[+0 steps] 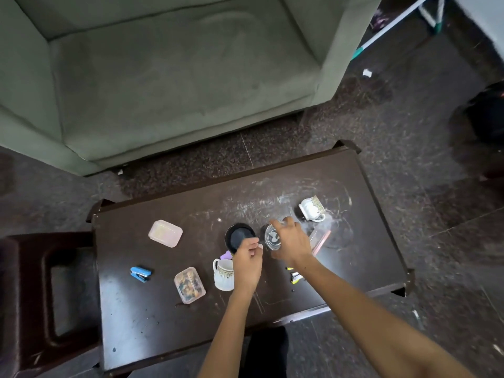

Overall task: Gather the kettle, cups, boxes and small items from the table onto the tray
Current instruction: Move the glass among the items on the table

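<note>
My right hand grips a round glass dish at the middle of the dark table; motion blurs it. My left hand has curled fingers that pinch the near rim of a black round lid. A white patterned cup stands just left of my left wrist, with a small purple item behind it. A second white cup lies on its side at the back right. A pink box, a snack box and a blue stapler lie to the left.
A clear bag with a pink stick lies right of my right hand. Small yellow and black items sit under my right forearm. A dark wooden piece with a handle slot adjoins the table's left end. A grey sofa stands beyond.
</note>
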`<state>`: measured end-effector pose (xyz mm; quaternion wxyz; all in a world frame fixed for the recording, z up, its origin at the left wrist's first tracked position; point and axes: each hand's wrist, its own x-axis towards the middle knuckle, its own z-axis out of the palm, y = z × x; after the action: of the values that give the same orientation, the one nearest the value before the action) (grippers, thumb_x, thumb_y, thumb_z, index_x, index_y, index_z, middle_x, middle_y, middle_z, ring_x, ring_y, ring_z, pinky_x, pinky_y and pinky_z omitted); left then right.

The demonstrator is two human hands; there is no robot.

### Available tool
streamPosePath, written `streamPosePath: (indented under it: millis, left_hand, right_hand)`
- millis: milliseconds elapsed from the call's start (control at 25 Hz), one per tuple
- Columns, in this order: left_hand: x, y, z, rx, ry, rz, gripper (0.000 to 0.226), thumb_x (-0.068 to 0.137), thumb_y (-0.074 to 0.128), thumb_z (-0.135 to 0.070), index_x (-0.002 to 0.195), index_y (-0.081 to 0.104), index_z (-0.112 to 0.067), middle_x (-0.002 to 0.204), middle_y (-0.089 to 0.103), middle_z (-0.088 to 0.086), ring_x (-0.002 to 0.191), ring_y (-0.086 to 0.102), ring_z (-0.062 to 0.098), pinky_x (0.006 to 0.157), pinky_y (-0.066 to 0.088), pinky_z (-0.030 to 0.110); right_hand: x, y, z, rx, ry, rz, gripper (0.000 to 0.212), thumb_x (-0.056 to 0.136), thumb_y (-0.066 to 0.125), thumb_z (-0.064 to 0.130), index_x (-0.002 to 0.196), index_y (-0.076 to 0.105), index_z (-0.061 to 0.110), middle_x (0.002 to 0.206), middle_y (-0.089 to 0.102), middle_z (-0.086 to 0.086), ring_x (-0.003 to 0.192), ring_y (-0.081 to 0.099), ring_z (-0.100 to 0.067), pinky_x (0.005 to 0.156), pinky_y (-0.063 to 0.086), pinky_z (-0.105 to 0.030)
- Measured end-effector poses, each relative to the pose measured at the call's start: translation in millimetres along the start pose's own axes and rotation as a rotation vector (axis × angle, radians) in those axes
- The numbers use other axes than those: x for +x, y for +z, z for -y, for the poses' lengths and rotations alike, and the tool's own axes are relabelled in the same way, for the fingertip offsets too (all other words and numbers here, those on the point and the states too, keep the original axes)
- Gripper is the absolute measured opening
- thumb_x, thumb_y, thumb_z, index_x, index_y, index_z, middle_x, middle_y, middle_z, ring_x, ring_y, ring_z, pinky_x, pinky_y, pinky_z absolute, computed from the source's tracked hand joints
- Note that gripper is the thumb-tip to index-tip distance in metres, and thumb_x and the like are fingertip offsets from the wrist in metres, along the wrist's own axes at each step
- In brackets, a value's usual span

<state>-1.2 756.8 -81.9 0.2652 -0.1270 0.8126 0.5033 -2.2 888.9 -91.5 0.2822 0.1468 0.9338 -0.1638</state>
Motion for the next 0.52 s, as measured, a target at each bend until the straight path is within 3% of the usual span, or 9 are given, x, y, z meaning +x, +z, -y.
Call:
streamPosePath:
  millis: [520]
  left_hand:
    - [9, 9, 2, -0.015, -0.015, -0.050, 0.019, 0.093, 0.053, -0.010, 0.110, 0.061, -0.009, 0.096, 0.062, -0.003, 0.082, 0.056, 0.003, 0.067, 0.041, 0.002]
  right_hand:
    - [32, 15, -6, -0.085, -0.062, 0.027, 0.087, 0.068, 0.079, 0.035, 0.140, 0.031, 0.029, 0.130, 0.041, -0.013, 0.115, 0.045, -0.033, 0.080, 0.053, -0.041]
